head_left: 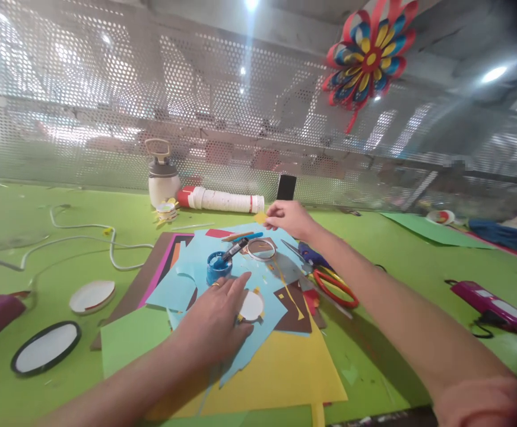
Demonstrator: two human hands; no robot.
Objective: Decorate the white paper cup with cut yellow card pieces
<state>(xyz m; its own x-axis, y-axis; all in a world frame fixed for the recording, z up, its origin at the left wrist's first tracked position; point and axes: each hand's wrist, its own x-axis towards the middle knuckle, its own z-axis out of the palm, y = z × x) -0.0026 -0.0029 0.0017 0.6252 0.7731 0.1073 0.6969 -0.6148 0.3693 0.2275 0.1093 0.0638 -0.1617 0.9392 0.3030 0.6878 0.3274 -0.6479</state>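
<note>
My right hand (292,218) reaches to the far side of the paper pile. Its fingertips pinch a small yellow paper piece (260,218). Lower down, my left hand (216,311) lies over light blue paper (258,341), fingers spread. Between its thumb and forefinger is a small white disc (251,306) with yellow bits around its rim; whether they touch is unclear. Just beyond the left hand stands a blue jar (219,274), a black-handled tool (237,250) leaning in it. A round ring (261,249) lies behind. Scissors with red-and-yellow handles (336,287) rest under my right forearm.
Yellow paper (285,376) and brown card (294,311) make up the pile. At left are a black-rimmed oval (47,349), a white disc (92,296) and a cable (113,243). Behind stand a pump bottle (164,184), a white tube (227,200) and a phone (286,187). A magenta device (492,303) lies right.
</note>
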